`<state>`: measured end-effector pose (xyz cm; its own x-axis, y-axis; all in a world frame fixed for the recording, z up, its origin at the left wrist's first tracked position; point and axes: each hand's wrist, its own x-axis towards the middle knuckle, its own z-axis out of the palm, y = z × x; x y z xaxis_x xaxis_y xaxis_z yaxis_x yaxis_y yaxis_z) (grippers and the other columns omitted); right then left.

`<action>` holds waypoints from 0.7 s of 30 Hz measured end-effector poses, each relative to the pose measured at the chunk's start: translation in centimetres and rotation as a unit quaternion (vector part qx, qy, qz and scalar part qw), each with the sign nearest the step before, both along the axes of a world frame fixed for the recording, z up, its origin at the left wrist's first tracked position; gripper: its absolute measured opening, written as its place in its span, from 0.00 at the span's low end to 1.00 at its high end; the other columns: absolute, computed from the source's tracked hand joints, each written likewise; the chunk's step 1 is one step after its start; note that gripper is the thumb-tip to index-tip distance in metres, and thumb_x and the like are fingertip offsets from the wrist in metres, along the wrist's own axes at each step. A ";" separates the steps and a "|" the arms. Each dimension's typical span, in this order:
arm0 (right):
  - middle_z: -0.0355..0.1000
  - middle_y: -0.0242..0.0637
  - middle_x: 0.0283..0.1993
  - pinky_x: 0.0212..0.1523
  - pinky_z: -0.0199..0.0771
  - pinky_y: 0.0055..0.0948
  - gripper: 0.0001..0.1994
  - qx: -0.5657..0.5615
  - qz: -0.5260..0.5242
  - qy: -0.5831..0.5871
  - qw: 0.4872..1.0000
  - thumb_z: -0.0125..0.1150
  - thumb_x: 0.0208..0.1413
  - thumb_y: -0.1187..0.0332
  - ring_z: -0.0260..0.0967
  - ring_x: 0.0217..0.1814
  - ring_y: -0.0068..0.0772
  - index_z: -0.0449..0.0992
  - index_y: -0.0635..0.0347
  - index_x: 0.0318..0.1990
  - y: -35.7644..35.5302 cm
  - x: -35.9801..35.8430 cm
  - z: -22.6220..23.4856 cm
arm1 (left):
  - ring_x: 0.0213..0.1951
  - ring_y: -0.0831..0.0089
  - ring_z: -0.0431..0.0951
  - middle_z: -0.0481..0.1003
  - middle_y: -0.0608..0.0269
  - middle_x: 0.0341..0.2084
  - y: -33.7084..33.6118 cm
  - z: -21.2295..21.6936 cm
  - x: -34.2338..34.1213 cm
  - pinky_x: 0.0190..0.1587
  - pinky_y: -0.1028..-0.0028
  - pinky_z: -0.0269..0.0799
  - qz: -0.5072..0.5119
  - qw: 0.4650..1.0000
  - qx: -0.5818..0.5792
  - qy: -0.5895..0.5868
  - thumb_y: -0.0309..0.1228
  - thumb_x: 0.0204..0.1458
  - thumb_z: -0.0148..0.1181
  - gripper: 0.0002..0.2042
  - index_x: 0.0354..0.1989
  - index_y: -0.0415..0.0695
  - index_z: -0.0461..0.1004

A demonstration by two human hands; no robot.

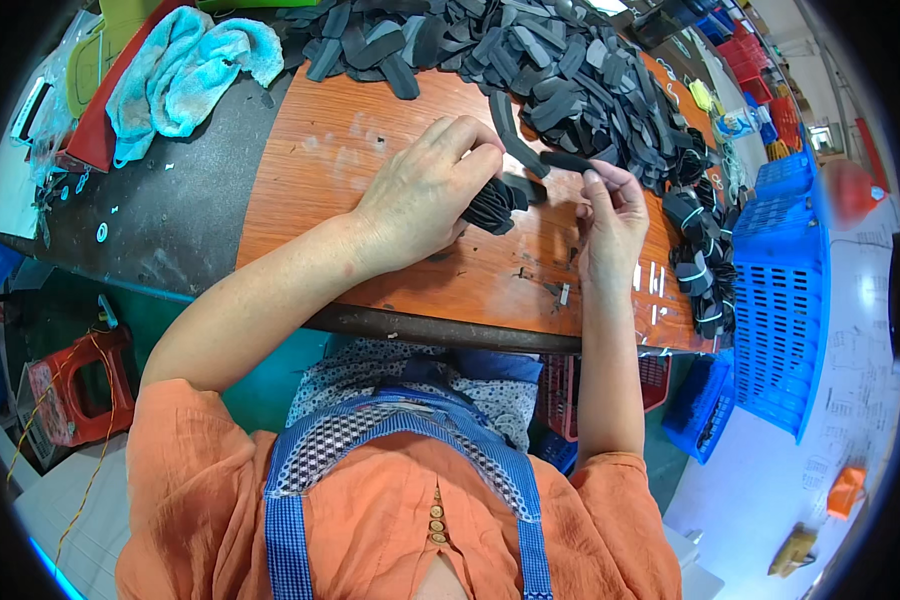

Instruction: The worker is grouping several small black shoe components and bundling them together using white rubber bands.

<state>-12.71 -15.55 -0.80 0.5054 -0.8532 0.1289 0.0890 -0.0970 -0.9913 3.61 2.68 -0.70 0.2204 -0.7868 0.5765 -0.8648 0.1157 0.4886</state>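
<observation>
Hands gather black rubber strips at a wooden counter

The left hand [425, 190] clamps a fanned bundle of flat black rubber strips [492, 205] mid-counter [310, 190]; the right hand [610, 215] pinches a single black strip [565, 160] beside it, near the large loose pile of black strips [560, 70] along the far edge.

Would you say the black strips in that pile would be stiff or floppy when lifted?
Probably flexible: a black strip by the left hand curves. Likely light and thin; the pile lies loosely jumbled. The right hand pinches one easily.
</observation>
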 end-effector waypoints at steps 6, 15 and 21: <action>0.77 0.27 0.36 0.34 0.70 0.17 0.09 -0.035 0.160 0.074 0.984 0.65 0.60 0.77 0.69 0.32 0.15 0.80 0.61 0.47 4.8 -0.2 0.8 | 0.47 0.55 0.77 0.74 0.58 0.43 0.1 0.2 -0.3 0.48 0.59 0.76 -0.051 0.997 -0.058 -0.031 0.20 0.39 0.71 0.18 0.38 0.43 0.69; 0.70 0.38 0.48 0.42 0.76 0.32 0.21 -0.349 0.146 0.385 0.842 0.75 0.50 0.67 0.71 0.37 0.29 0.80 0.59 0.53 0.3 1.8 2.2 | 0.45 0.56 0.81 0.77 0.56 0.39 0.4 -0.3 -0.4 0.44 0.60 0.78 -0.058 0.997 0.040 0.029 0.18 0.39 0.71 0.22 0.44 0.43 0.70; 0.76 0.40 0.43 0.42 0.76 0.33 0.17 -0.314 0.123 0.401 0.852 0.75 0.51 0.67 0.74 0.36 0.31 0.81 0.63 0.47 0.7 2.4 2.1 | 0.43 0.58 0.78 0.73 0.58 0.40 0.5 0.0 -1.1 0.43 0.62 0.79 -0.046 0.997 0.024 -0.052 0.21 0.46 0.67 0.13 0.39 0.42 0.72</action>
